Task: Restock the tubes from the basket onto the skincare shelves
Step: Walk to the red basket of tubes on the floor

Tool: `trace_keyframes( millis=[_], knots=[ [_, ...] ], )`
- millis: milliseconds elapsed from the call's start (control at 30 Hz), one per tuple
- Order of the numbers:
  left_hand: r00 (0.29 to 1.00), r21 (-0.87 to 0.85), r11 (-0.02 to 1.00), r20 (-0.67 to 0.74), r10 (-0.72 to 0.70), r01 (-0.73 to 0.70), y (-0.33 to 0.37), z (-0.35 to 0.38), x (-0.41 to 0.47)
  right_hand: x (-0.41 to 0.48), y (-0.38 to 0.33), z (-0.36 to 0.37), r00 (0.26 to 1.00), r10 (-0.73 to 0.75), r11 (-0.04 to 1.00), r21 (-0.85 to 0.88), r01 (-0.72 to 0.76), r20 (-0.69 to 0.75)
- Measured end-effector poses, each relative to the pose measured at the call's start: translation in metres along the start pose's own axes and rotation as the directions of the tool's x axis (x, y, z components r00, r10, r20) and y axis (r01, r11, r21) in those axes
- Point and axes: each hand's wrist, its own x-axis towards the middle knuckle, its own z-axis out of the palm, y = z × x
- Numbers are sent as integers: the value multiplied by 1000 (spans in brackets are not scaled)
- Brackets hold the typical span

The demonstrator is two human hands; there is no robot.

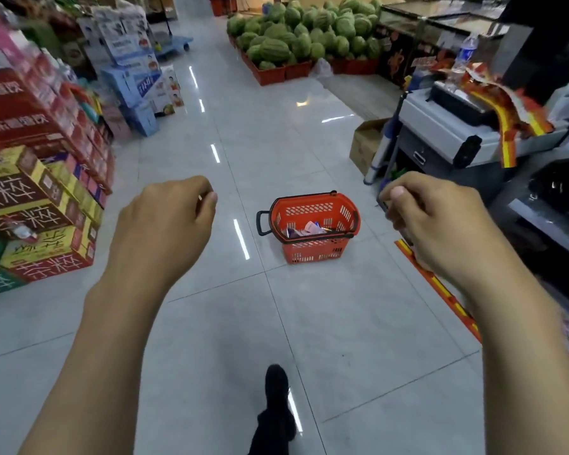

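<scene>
Tiled floor (342, 323) lies open around basket (312, 251); left hand (165, 228) grip slack, empty; right hand (440, 224) unclear.

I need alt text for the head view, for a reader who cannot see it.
A red plastic basket with packets inside stands on the grey tiled floor, ahead of the person's left hand and right hand, fingers curled. Green watermelons are piled behind.
</scene>
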Motion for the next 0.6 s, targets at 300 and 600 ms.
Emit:
trace_keyframes(
  millis=[300,600],
  knots=[
    [1000,-72,997,-3,21,-21,-37,66,180,181,7,28,999,24,999,-37,-26,-32],
    [996,-126,988,-1,93,-93,-31,139,329,298,34,40,992,78,994,-67,-84,-95]
  ],
)
